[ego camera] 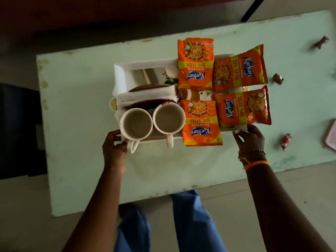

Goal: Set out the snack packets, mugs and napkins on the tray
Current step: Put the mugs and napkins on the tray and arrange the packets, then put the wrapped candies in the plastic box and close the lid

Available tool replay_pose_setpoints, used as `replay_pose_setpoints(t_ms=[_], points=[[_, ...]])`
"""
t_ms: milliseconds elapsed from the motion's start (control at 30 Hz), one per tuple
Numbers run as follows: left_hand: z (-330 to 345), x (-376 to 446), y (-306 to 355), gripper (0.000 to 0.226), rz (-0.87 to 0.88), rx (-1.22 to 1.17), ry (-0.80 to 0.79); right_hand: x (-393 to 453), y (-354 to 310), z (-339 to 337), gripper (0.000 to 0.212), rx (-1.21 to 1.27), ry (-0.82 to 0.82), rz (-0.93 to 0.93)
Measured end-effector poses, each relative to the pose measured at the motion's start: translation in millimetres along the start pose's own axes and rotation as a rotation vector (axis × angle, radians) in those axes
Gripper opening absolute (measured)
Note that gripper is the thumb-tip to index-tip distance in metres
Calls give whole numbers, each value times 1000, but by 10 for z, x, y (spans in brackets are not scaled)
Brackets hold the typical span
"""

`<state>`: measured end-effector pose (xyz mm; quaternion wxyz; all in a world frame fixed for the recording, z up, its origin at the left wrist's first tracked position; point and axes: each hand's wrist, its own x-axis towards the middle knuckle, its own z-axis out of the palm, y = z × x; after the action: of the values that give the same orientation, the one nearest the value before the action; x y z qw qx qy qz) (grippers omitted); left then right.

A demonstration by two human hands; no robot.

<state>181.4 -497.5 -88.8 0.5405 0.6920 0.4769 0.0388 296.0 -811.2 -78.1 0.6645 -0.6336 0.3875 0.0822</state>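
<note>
tray (145, 63) between left grip (113, 145), right grip (251, 138)

packets (195, 63): glossy foil/plastic | mugs (136, 125): glazed ceramic, prob. | napkins (147, 96): matt paper | table (81, 124): scuffed paint

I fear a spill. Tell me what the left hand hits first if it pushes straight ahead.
Most likely the nearer-left mug: the left hand points up-right at the tray corner, its fingers beside that mug's handle. Height is hard to judge from above.
</note>
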Motion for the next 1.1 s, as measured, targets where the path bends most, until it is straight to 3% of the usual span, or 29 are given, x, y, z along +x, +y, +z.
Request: replay_pose_setpoints(t_ms=[200, 533, 767, 900, 1100], points=[[446, 18, 175, 29, -38, 32, 17, 437, -242, -23, 35, 33, 4, 47], [531, -2, 196, 35, -93, 32, 49, 570, -283, -30, 36, 54, -33, 93], [551, -420, 193, 40, -464, -451, -49, 383, -313, -193, 29, 114, -6, 137], [707, -999, 194, 38, -599, -455, -190, 128, -349, -495, 27, 82, 6, 95], [1282, -1795, 334, 26, -616, -200, -664, 28, -442, -1112, 18, -39, 172, -44]])
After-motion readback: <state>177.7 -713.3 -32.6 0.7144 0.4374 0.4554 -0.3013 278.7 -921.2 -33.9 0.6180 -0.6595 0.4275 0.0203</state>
